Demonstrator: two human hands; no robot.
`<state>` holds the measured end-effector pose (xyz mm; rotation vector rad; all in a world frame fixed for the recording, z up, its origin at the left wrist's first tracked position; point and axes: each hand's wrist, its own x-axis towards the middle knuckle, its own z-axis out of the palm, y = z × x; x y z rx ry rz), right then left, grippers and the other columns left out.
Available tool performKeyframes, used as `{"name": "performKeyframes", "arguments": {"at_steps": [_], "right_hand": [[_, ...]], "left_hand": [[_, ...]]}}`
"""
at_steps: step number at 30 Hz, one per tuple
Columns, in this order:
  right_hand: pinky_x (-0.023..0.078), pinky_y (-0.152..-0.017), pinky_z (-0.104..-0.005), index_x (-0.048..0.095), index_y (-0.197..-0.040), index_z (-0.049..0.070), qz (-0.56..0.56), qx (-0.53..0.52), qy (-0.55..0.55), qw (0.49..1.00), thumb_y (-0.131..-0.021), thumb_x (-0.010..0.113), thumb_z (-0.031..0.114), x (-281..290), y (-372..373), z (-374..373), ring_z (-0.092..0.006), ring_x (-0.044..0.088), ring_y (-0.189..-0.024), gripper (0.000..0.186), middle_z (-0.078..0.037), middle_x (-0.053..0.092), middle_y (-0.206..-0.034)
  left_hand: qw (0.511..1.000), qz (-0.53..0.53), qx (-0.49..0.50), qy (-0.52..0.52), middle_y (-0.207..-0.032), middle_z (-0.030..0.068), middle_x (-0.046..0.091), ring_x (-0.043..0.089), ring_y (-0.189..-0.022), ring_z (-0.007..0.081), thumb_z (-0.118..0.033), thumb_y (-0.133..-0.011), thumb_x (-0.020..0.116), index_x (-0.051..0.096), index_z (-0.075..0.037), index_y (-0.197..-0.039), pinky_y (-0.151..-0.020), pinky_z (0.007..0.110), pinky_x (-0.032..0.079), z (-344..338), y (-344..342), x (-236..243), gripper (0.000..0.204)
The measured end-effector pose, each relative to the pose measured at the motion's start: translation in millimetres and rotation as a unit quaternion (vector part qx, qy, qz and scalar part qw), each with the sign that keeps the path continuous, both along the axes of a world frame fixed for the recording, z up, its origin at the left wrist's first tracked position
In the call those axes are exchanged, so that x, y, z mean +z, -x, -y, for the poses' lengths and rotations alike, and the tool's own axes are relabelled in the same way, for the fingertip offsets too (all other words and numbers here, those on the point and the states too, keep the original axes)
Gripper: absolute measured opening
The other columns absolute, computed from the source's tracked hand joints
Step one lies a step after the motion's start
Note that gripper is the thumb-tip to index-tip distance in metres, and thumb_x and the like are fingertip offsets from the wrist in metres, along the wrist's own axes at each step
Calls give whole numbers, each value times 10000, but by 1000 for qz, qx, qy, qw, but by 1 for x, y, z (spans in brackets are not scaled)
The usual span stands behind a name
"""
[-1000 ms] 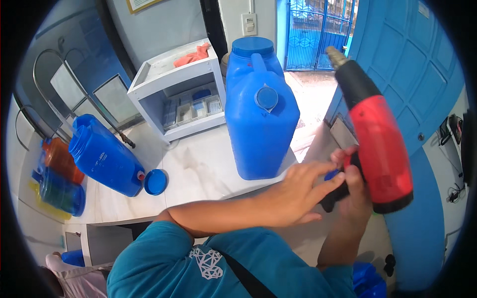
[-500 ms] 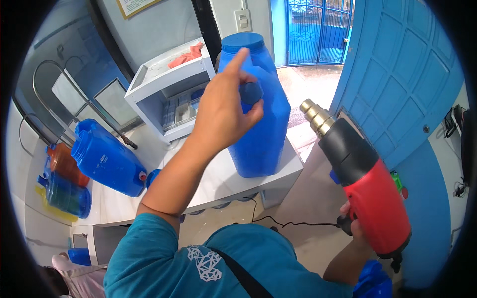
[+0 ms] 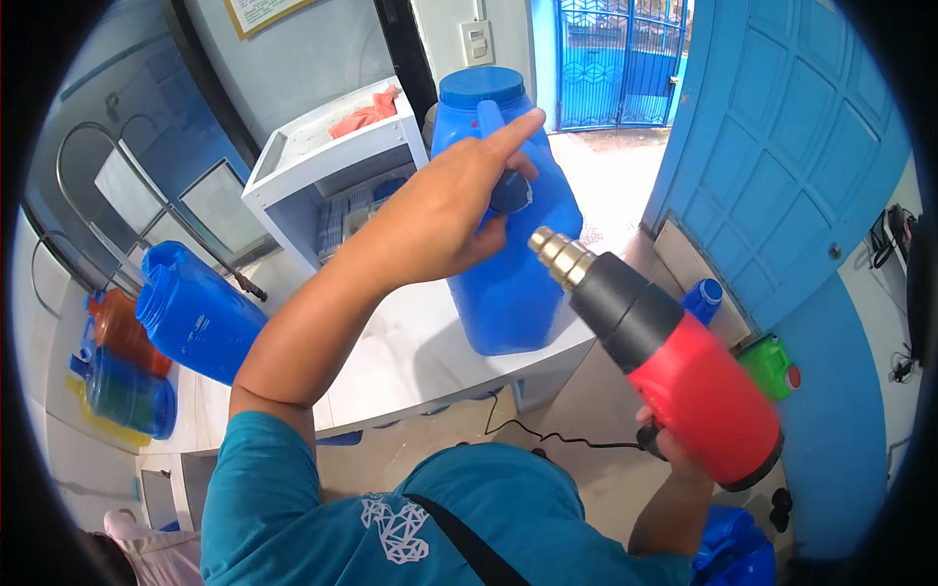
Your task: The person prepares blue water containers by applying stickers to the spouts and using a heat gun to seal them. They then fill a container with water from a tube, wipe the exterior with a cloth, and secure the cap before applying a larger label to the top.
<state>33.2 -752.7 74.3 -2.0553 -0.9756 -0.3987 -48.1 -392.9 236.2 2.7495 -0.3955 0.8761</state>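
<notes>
A tall blue water jug [image 3: 513, 303] stands upright on the white counter, with a wide round blue lid [image 3: 481, 85] on top. My left hand [image 3: 459, 210] is at its upper side, index finger stretched out. Between its thumb and other fingers sits a small dark blue cap [image 3: 511, 192]. My right hand [image 3: 669, 439] is wrapped round the handle of a red and black heat gun [image 3: 699, 376]. The gun's metal nozzle points at the jug near the small cap, a short gap away. Its black cord [image 3: 567, 441] runs off to the left below the counter.
On the counter [image 3: 391, 366] at left stand another blue jug [image 3: 200, 317] and several coloured containers. A white shelf unit [image 3: 283, 190] with a pink cloth [image 3: 366, 112] is behind. To the right are an open blue door [image 3: 782, 166], a green bottle [image 3: 770, 366] and blue containers [image 3: 733, 552].
The heat gun has moved left, its nozzle now closer to the jug. My left hand has shifted slightly right and lower, and its index finger now points more to the right.
</notes>
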Motion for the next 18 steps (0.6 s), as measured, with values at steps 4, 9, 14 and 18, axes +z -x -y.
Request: {"name": "performKeyframes", "arguments": {"at_steps": [4,9,14,18], "right_hand": [[497,-611,-299,683,-883,30,-5,94,-31,995,-898,578,113,21,7,-16,-149,624,-651,135,-69,661,-748],[542,-706,-341,741,-958,102,-266,147,-176,936,-809,672,87,14,11,-14,-179,699,-770,165,-29,732,-851],[531,-657,-324,724,-915,69,-191,119,-161,961,-825,649,49,10,14,-24,-150,684,-723,119,-45,712,-780],[531,-650,-320,718,-895,54,-221,100,-139,960,-833,648,49,4,15,-24,-151,673,-706,93,-53,703,-761]], "left_hand": [[1000,-1,-13,-6,-1209,110,656,623,-1127,326,95,-685,736,212,-121,-1612,-966,392,511,-7,-1,-2,1086],[997,-9,-77,14,-1374,178,572,616,-1188,345,172,-663,601,123,-140,-1632,-1020,425,504,-18,4,-2,1124],[989,-20,-128,73,-1537,237,422,602,-1246,356,214,-630,465,22,-172,-1642,-1043,487,496,-34,2,-8,1170],[984,4,-150,100,-1568,245,372,586,-1279,361,203,-670,455,11,-176,-1638,-1044,486,500,-37,3,-6,1130]]}}
